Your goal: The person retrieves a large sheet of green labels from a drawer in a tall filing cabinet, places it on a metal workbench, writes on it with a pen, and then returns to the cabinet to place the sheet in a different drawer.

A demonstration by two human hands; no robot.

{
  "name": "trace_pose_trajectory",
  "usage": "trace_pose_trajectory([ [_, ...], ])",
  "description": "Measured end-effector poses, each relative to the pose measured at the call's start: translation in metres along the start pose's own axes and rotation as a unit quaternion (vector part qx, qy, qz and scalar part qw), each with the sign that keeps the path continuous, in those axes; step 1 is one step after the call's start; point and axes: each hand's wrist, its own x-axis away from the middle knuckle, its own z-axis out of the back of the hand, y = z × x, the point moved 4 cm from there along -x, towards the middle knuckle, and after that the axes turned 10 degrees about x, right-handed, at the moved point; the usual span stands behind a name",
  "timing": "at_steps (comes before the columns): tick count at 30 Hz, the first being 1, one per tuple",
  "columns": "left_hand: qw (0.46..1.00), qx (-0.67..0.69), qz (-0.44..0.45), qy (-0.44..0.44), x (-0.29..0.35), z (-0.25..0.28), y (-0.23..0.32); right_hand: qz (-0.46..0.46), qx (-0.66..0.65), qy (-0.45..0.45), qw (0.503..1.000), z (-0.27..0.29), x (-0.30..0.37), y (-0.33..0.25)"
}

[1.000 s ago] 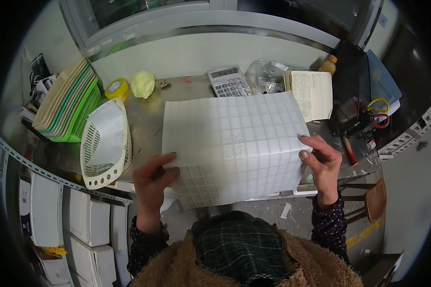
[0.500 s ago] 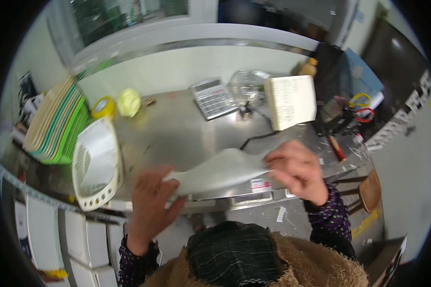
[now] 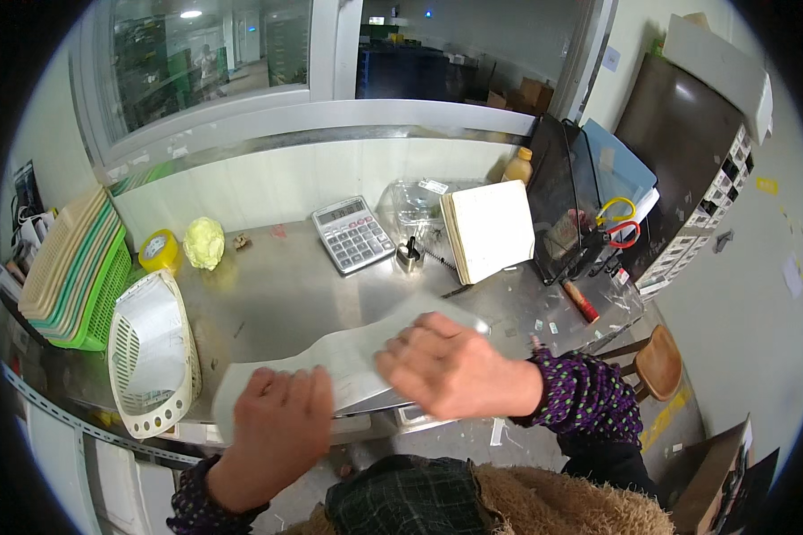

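A limp whitish sheet (image 3: 352,358), paper or thin plastic, stretches between my two hands over the front edge of the metal table. My left hand (image 3: 281,421) grips its left part, with the fingers curled over it. Further right, my right hand (image 3: 455,370) is closed in a loose fist on the sheet, and some of the sheet shows beyond the knuckles. The fingertips and thumbs are mostly hidden behind the hands, and motion blurs the hands slightly.
On the metal table (image 3: 272,308) lie a calculator (image 3: 352,234), an open notebook (image 3: 489,230), a crumpled pale-green ball (image 3: 204,243) and yellow tape (image 3: 159,251). A white basket (image 3: 187,379) holds papers at left, near stacked baskets (image 3: 71,267). Scissors (image 3: 620,223) stand at right.
The sheet has moved down and left in the picture and is spread wider. My right hand has shifted left, from its right end onto its middle; my left hand is lower. The view has shifted.
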Motion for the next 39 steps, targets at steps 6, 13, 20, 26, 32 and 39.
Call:
trace_pose_trajectory([
  [6,0.996,-0.032,0.076,-0.035,0.048,0.029,-0.019,-0.031,0.019,0.031,0.999,-0.012,0.023,0.04],
  [13,0.904,-0.353,0.226,0.079,0.1,0.111,-0.088,-0.2,-0.013,-0.017,0.98,-0.009,0.046,0.059],
  [20,0.726,-0.571,0.375,-0.073,0.147,0.121,-0.164,-0.143,-0.148,-0.002,0.979,-0.062,0.009,0.012],
  [26,0.874,-0.178,0.393,-0.225,0.155,-0.026,-0.209,-0.109,-0.195,-0.071,0.972,-0.082,0.012,-0.024],
  [32,0.859,0.001,0.432,-0.273,0.17,-0.064,-0.267,-0.119,-0.192,-0.141,0.964,-0.096,0.058,-0.043],
  [39,0.851,-0.076,0.415,-0.313,0.199,-0.084,-0.287,-0.266,-0.213,-0.113,0.933,-0.071,0.122,-0.067],
])
